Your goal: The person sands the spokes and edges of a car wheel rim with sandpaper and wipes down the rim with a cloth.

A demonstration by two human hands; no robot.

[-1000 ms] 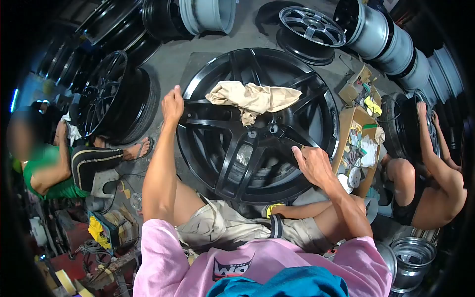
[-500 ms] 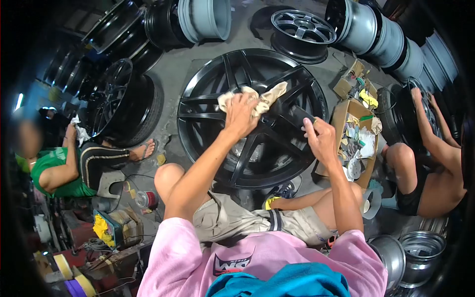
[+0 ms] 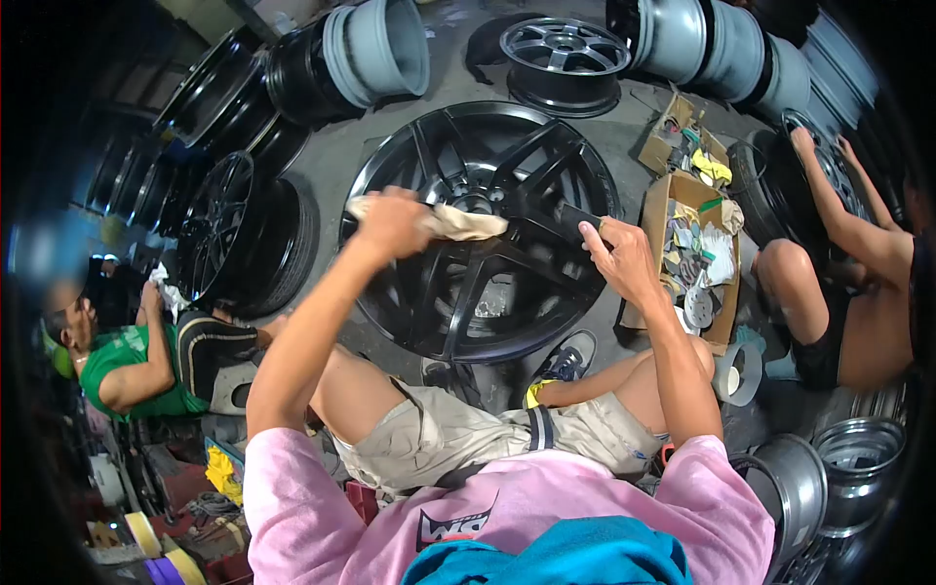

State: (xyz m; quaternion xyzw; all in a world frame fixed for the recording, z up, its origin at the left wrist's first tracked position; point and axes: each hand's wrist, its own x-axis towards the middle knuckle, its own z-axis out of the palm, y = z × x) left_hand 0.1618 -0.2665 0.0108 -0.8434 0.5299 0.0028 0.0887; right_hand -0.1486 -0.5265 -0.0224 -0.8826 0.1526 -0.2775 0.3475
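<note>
A large black multi-spoke wheel rim (image 3: 461, 307) lies face up on the floor in front of me. My left hand (image 3: 395, 224) is closed on a cream cloth (image 3: 468, 224) over the left spokes. The cloth's loose end trails right, just below the hub. Over the rim's right side, my right hand (image 3: 624, 255) pinches a dark flat piece (image 3: 577, 222) between thumb and fingers. Its exact kind is unclear, and I cannot tell whether it touches the spoke beneath.
Right of the rim stands a cardboard box (image 3: 651, 244) of sanding scraps and discs. A silver-faced wheel (image 3: 565, 49) lies beyond. A person in green (image 3: 132, 366) sits left with a white cloth; another person's arm (image 3: 848, 200) reaches to a wheel at right.
My left hand has swept left with the cloth, from near the hub to the left spokes, uncovering the hub. My right hand keeps its grip. The view has shifted slightly.
</note>
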